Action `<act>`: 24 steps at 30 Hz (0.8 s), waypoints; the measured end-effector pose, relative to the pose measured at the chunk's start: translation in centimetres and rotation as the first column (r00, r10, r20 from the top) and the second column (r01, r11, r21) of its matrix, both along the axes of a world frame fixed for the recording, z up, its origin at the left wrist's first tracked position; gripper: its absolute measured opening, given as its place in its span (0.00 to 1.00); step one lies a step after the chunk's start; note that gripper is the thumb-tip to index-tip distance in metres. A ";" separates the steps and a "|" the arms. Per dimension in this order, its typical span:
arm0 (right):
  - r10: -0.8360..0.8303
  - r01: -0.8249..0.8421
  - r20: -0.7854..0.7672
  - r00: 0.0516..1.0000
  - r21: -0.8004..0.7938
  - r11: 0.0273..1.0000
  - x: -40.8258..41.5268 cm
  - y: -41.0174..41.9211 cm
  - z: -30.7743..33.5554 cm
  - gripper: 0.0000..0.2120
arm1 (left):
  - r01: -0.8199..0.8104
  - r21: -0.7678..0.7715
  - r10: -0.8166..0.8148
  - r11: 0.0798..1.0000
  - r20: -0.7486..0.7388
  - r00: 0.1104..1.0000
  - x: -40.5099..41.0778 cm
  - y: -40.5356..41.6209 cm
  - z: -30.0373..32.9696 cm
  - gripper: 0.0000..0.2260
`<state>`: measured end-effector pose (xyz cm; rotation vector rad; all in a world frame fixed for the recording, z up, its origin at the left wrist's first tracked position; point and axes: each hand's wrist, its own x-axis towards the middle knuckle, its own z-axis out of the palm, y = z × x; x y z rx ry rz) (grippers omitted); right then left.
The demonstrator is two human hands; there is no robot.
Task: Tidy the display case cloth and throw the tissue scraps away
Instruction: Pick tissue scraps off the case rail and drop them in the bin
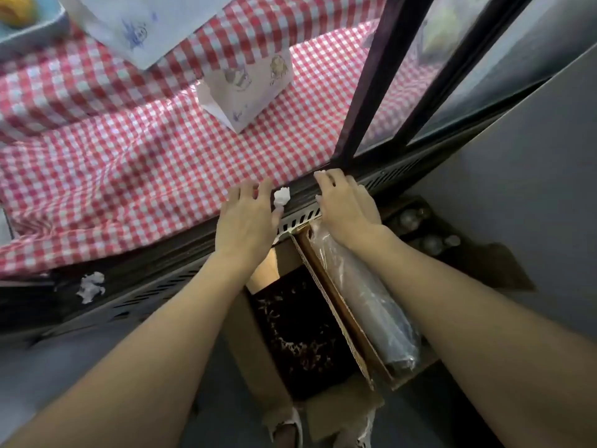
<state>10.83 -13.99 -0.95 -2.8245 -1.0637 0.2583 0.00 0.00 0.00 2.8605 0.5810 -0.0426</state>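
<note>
A red-and-white checked cloth (135,169) covers the display case shelf and lies wrinkled toward the left. My left hand (247,218) rests flat on the cloth's front edge, fingers spread. A small white tissue scrap (281,197) sits on the dark front rail right beside its fingertips, touching or nearly touching them. My right hand (347,202) lies on the same rail by the sliding door frame (365,92), fingers slightly curled, holding nothing. A second tissue scrap (91,286) lies on the case's dark ledge at lower left.
A folded white paper card (248,92) with drawings stands on the cloth; a larger paper (135,24) hangs above. Below the case an open cardboard box (300,331) holds dark material and a plastic-wrapped roll (365,299). Glass jars (420,231) sit at the right.
</note>
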 end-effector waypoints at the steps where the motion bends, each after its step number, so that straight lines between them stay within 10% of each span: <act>1: 0.005 -0.005 -0.001 1.000 -0.022 1.000 0.2 0.2 -0.5 0.22 | -0.009 -0.037 0.010 0.999 0.019 1.000 0.4 0.2 -0.5 0.21; 24: -0.025 0.045 -0.118 0.993 0.168 0.985 1.5 -0.7 1.9 0.20 | -0.021 -0.209 0.034 0.978 0.058 0.998 2.3 0.1 1.8 0.11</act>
